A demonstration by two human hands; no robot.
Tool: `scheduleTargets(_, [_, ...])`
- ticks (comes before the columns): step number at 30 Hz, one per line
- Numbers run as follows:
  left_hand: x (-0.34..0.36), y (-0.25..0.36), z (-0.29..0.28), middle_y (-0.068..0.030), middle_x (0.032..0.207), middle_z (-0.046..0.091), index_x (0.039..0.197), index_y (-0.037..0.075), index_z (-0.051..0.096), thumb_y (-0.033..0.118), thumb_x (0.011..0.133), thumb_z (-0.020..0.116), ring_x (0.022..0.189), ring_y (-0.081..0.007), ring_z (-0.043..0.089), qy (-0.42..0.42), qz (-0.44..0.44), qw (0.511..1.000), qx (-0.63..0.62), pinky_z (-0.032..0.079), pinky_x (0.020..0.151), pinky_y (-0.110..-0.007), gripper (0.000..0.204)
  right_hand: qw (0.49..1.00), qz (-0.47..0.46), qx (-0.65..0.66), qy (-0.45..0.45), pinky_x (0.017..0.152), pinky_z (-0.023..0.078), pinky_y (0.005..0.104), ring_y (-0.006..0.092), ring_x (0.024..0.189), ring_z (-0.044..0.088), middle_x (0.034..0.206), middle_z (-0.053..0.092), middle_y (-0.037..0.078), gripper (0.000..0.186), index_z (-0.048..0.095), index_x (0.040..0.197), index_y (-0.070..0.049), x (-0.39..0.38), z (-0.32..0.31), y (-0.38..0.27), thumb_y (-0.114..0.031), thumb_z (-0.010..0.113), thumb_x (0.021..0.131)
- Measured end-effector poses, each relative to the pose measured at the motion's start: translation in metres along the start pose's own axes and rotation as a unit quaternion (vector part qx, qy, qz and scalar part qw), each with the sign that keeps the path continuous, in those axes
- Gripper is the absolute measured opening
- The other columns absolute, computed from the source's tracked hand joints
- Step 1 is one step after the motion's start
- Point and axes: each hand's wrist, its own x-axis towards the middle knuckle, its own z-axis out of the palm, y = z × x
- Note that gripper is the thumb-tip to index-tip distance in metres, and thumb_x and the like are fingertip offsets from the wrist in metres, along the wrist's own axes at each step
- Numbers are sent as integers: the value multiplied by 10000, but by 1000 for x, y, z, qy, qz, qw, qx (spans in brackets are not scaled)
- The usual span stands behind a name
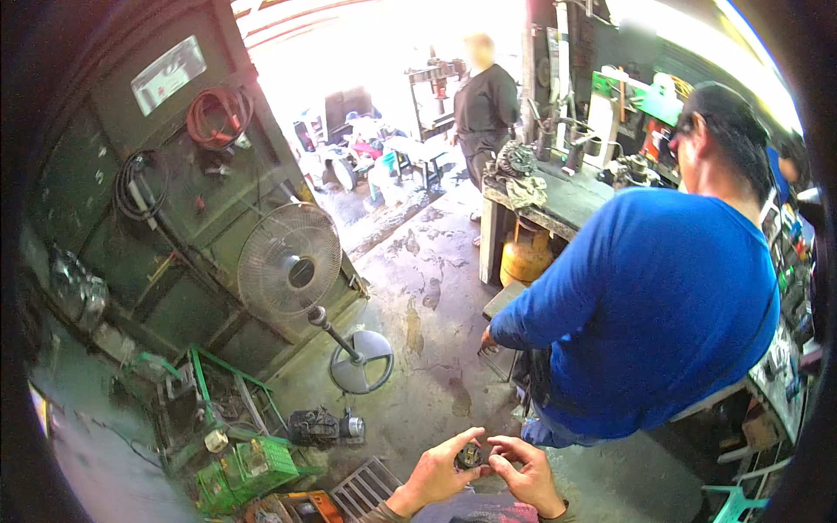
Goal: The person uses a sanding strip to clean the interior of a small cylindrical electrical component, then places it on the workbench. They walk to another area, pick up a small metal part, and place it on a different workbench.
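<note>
Low in the head view, my left hand (pixel 436 472) grips a small round dark part (pixel 469 456) between thumb and fingers. A brass-coloured piece shows in the middle of its face. Close against the part's right side is my right hand (pixel 525 475), with thumb and forefinger bent toward each other in a pinch. Whether something tiny sits between those fingertips is too small to make out. Below both hands lies a slotted metal grate (pixel 366 488) on the left. A dark motor-like unit with a silver end (pixel 324 427) rests on the floor beyond it.
A person in a blue top (pixel 645 314) stands close on my right, beside a workbench (pixel 571 196). Ahead to the left is a standing fan (pixel 292 261); green crates (pixel 253 466) sit below it. A yellow gas cylinder (pixel 526 257) is under the bench. Another person (pixel 484 109) stands farther off.
</note>
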Motion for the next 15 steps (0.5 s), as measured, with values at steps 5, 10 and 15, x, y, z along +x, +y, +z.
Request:
scheduleTargets(5, [-20, -23, 3, -220, 1224, 718, 1547, 90, 474, 438, 919, 812, 1048, -410, 713, 25, 7, 998, 54, 569, 897, -470, 794, 992, 99, 76, -14, 652, 508, 234, 90, 769, 658, 1000, 738, 64, 346, 653, 1366, -30, -7, 8, -2, -1, 540, 1040])
scheduleTargets(10, [-80, -34, 40, -232, 1251, 711, 1462, 51, 526, 487, 936, 783, 1121, -412, 703, 204, -85, 975, -12, 553, 954, -484, 730, 983, 86, 64, -152, 628, 496, 221, 111, 753, 656, 1199, 709, 113, 370, 633, 1372, -2, -7, -3, 5, 43, 442, 1058])
scheduleTargets(15, [-185, -21, 110, -246, 1290, 701, 1407, 23, 581, 558, 960, 738, 1198, -405, 686, 387, -225, 891, -74, 530, 1023, -461, 714, 921, -9, -92, -378, 718, 510, 235, 108, 796, 650, 988, 735, 67, 283, 679, 1271, 0, -7, 7, 32, 15, 568, 1011])
